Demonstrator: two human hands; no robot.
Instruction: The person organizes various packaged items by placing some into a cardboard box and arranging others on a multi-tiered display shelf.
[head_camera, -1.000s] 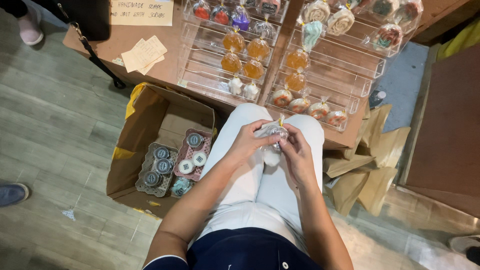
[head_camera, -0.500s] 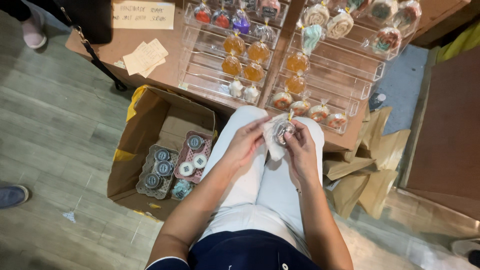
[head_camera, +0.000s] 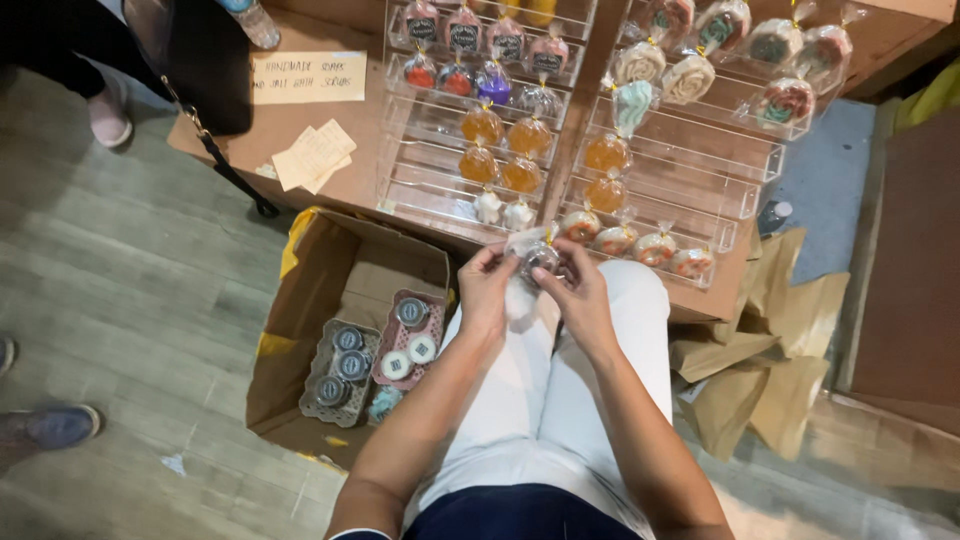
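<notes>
wood-plank floor (head_camera: 120, 300), brown table (head_camera: 330, 140), cardboard box (head_camera: 340, 270)

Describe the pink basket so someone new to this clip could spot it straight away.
Start at the open cardboard box on the floor, left of the seated person's knees. Two small baskets of round lidded jars sit inside it; the pink basket is the one nearer the knees. Its neighbour, the grey basket, sits further left.
</notes>
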